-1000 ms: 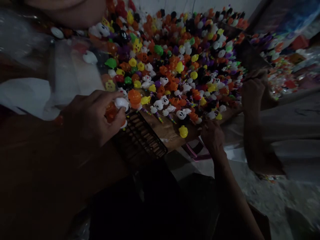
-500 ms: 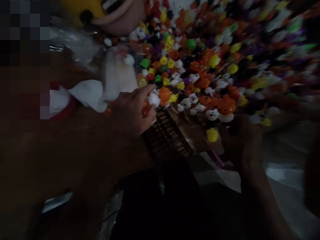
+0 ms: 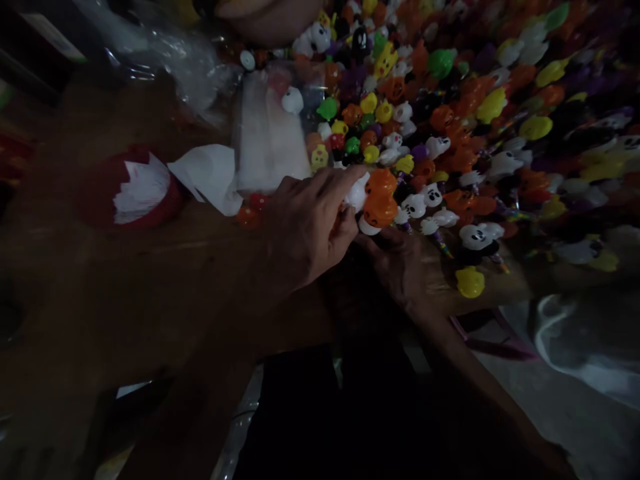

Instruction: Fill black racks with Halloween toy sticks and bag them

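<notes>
My left hand [image 3: 317, 223] is closed around a small bunch of plastic toy heads; a white toy head [image 3: 356, 193] shows at its fingertips. An orange pumpkin toy [image 3: 379, 212] with a dark face and a white base sits against that bunch. Just below the pumpkin is my right hand [image 3: 400, 263], its fingers curled at the white base and partly lost in shadow. Another orange toy [image 3: 383, 180] lies right behind the pumpkin. To the right, a panda-faced toy [image 3: 477, 235] and a yellow toy [image 3: 470, 282] rest near the table edge.
A dense heap of toy heads [image 3: 460, 133] spreads over the back and right. Clear plastic bags [image 3: 273, 133] lie behind my left hand. Left of them are a white paper piece [image 3: 210, 175] and a red bowl [image 3: 173, 207] holding white slips. The wooden table's [image 3: 150, 267] front edge runs below.
My right hand has moved left from beside the heap, carrying the orange pumpkin toy to the bunch in my left hand. The camera view has shifted, so the table appears further right.
</notes>
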Motion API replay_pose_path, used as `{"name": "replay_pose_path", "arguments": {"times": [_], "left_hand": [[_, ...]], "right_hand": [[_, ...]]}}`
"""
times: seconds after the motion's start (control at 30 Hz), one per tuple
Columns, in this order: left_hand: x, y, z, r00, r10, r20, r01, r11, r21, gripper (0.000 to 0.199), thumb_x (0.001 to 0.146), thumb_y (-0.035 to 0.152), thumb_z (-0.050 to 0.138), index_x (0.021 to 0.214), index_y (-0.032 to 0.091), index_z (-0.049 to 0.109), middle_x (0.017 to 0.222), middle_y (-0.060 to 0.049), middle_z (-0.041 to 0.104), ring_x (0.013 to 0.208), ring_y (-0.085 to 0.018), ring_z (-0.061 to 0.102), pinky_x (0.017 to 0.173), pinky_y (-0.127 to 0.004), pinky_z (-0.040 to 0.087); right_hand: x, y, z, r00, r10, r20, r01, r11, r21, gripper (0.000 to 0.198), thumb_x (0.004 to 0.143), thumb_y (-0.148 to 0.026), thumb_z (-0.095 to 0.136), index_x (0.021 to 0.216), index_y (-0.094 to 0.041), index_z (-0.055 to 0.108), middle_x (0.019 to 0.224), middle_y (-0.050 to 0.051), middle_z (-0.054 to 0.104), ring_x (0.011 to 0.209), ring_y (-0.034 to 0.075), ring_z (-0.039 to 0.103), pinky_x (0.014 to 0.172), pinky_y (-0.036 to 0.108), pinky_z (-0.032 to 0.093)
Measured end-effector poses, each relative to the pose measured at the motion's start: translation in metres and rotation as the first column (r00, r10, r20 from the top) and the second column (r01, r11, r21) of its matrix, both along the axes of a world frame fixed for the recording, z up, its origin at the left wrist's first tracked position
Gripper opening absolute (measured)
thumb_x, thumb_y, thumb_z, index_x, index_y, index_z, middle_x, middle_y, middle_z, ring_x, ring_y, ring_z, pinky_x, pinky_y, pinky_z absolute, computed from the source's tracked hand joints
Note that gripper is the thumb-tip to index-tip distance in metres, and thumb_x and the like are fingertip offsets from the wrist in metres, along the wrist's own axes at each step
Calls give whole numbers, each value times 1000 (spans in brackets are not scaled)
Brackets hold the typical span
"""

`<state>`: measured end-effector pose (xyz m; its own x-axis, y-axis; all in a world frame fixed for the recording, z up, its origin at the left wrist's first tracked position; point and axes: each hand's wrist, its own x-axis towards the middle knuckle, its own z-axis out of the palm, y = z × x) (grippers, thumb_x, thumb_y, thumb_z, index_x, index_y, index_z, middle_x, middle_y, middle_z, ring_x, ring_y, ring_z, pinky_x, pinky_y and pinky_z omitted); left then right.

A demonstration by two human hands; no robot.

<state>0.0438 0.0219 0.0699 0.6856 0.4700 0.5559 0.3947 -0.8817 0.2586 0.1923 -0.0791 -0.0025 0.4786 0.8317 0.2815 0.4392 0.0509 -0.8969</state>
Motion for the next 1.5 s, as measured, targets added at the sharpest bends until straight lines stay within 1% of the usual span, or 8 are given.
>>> {"name": "replay_pose_path", "arguments": {"times": [0.27,0.6,0.83,1.07,1.17,1.27,1.4,1.5], "left_hand": [[-2,2,4,999,-14,-33,10,992,-124,50,103,32,38,148,19,54,133,-10,70,119,-29,67,100,-44,51],[-20,21,25,901,-20,434,157,946,-282,63,107,66,32,136,21,65,125,-6,76,121,-25,69,105,-46,52],[-3,-5,36,988,42,-146,-53,996,-69,92,79,67,80,151,17,51,151,-16,59,141,-41,52,119,-57,39],[21,-9,20,912,33,-408,-59,997,-49,68,92,46,74,150,22,51,133,-13,69,117,-36,69,106,-51,50],[12,0,24,952,-54,-300,33,997,-75,81,88,57,76,155,23,45,148,-14,62,133,-36,61,113,-52,47],[-5,9,31,995,-84,49,86,996,-37,73,95,69,60,151,23,49,157,-9,54,147,-29,49,122,-50,42],[-18,25,12,772,71,632,96,969,-226,54,98,74,51,122,28,64,112,6,75,108,-17,72,99,-44,60],[-18,29,-22,691,303,657,104,857,-504,51,99,74,46,115,28,60,107,2,73,99,-17,71,93,-46,60]], "right_hand": [[0,-5,-4,951,-33,307,45,998,-32,23,96,-41,65,95,-21,77,90,5,77,85,23,70,82,37,56],[3,-1,-11,855,38,518,-62,998,29,20,100,-29,57,94,-20,73,88,9,74,83,22,69,77,33,54],[7,-2,-17,869,48,492,-64,998,15,11,94,-24,60,88,-21,69,85,8,71,81,23,66,77,36,55],[0,-1,-11,874,125,470,-86,991,-104,18,99,-23,54,95,-18,71,96,10,75,89,22,68,84,35,57],[7,-17,6,872,139,469,-101,989,-105,20,99,-18,52,101,-18,72,101,10,75,93,21,69,86,34,57],[14,-40,27,895,-5,447,8,1000,-5,23,100,-22,52,105,-21,75,101,8,77,90,21,71,81,32,57],[9,-43,35,917,-31,397,29,1000,11,22,98,-27,57,105,-22,77,101,7,79,89,23,74,82,37,59],[-12,-28,25,930,47,365,-34,999,-41,24,95,-27,57,108,-20,77,105,9,81,92,25,76,84,37,60]]}}
